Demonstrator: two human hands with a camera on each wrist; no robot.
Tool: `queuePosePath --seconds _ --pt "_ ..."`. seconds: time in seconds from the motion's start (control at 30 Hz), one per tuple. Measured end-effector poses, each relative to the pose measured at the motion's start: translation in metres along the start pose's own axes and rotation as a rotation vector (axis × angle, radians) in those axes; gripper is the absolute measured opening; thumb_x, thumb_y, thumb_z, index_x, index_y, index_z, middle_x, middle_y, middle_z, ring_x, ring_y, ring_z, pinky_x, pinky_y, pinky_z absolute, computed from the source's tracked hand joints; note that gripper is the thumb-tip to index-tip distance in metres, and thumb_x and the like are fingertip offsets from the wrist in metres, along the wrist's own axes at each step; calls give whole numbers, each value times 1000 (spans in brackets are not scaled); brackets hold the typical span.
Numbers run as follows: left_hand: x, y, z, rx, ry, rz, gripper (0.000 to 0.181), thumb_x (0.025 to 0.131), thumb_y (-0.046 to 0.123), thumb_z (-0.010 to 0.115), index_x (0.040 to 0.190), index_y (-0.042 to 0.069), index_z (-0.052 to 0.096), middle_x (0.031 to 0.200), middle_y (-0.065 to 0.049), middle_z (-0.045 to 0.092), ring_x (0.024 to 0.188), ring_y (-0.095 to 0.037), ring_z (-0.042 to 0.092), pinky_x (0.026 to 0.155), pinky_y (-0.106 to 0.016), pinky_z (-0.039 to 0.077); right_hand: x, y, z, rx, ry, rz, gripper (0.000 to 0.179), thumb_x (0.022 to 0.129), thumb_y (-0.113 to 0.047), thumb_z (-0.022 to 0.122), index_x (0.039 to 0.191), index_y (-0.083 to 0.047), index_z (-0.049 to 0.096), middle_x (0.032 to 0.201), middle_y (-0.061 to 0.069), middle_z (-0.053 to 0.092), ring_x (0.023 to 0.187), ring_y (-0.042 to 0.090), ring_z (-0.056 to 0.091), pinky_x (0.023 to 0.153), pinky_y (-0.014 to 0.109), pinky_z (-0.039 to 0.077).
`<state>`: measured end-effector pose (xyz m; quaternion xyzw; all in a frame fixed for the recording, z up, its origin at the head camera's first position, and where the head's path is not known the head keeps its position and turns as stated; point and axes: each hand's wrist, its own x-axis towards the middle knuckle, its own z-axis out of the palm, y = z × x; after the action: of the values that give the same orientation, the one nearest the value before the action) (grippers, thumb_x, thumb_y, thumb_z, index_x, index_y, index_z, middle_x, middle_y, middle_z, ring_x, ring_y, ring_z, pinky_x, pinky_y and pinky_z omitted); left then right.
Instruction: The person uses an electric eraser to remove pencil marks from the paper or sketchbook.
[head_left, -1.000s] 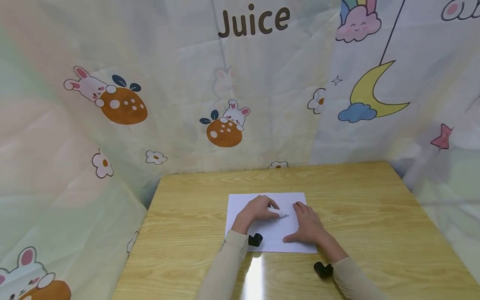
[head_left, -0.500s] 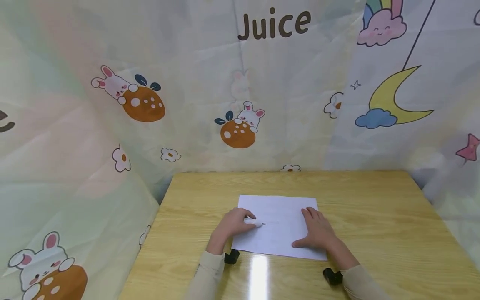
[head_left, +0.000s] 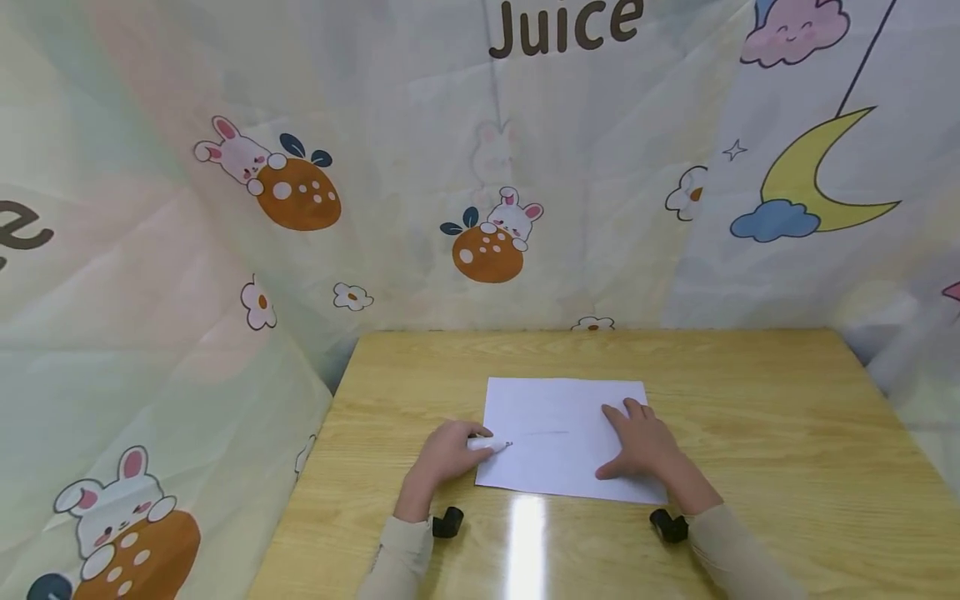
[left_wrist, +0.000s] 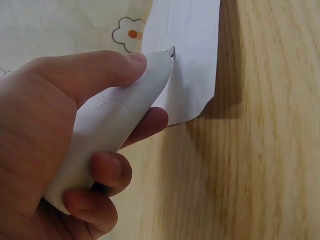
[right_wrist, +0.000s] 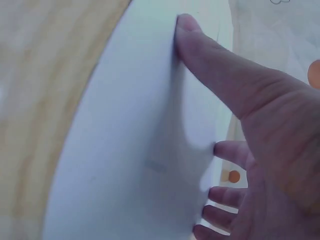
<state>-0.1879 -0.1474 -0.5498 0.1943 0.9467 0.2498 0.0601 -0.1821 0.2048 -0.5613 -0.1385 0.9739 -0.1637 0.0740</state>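
Observation:
A white sheet of paper (head_left: 555, 467) lies on the wooden table, with a faint, thin line (head_left: 546, 432) across its middle. At the paper's left edge my left hand (head_left: 444, 454) grips a smooth white pen-shaped tool (left_wrist: 112, 117) with a small pointed grey tip. The thumb lies along the top of the tool and the fingers curl under it. In the left wrist view the tip (left_wrist: 171, 51) is over the sheet near its corner; I cannot tell whether it touches. My right hand (head_left: 641, 442) rests on the paper's right side, fingers spread, thumb pressing near the front.
The wooden table (head_left: 750, 400) extends around the sheet. Behind it hangs a printed cloth (head_left: 405, 167) with rabbits and a moon, continuing down the left side. Black wrist cameras sit by the left wrist (head_left: 447, 522) and the right wrist (head_left: 668, 526).
My left hand has moved left with the white tool, from the sheet's middle to its left edge, leaving the faint line visible. The right hand stays on the paper. The head view has shifted.

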Motion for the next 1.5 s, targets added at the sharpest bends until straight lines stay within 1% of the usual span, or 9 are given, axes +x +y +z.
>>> queuePosePath --seconds 0.17,0.3,0.4,0.53,0.73,1.0,1.17,1.33,1.5 --pt "12 7 1 48 -2 -11 26 86 37 73 105 21 76 103 5 70 92 -11 63 74 -32 50 2 -5 -9 27 -54 12 111 57 -55 88 142 1 44 142 37 30 129 58 28 97 68 30" --pt "18 12 -1 60 10 -34 26 86 38 72 105 20 76 103 4 70 92 -14 64 74 -35 50 -2 -12 -11 34 -19 -39 101 63 -44 89 138 7 45 142 38 32 130 57 27 101 64 28" --pt "16 13 0 45 1 -51 27 85 38 73 104 20 76 101 3 70 92 -15 64 73 -35 50 -7 -18 -11 35 20 -77 92 67 -37 88 135 10 47 140 37 36 130 53 31 103 61 29" --pt "9 12 4 16 -5 -59 26 84 36 74 103 19 77 101 2 70 92 -16 64 73 -35 50 -18 -21 -6 69 30 -70 95 68 -42 87 136 9 46 141 36 36 131 52 31 103 60 29" --pt "3 15 7 25 3 -55 25 84 35 74 102 19 77 99 3 71 90 -14 64 72 -34 50 -25 -14 9 107 32 -25 108 62 -54 87 141 6 43 147 32 32 134 49 29 103 61 28" --pt "17 25 10 42 1 -54 27 85 37 73 104 18 76 102 1 71 93 -16 64 75 -35 51 -22 -3 13 107 87 -46 110 59 -59 86 140 3 45 146 29 34 131 49 31 99 64 31" --pt "25 28 11 48 -22 -78 27 84 38 74 103 19 77 101 3 71 91 -13 63 74 -33 50 -21 -1 9 104 83 -48 110 58 -59 86 140 3 46 145 30 35 131 49 31 99 63 31" --pt "30 32 12 34 -31 -52 27 84 38 74 102 18 77 99 4 70 89 -11 63 73 -31 50 -22 -1 10 102 81 -42 111 57 -61 86 139 3 46 144 29 36 130 49 32 98 64 31" --pt "30 32 8 7 -37 -95 26 83 36 75 101 18 77 98 4 70 88 -11 62 72 -30 50 -19 0 11 100 84 -58 111 58 -61 85 140 3 46 144 29 35 130 49 32 98 64 32"
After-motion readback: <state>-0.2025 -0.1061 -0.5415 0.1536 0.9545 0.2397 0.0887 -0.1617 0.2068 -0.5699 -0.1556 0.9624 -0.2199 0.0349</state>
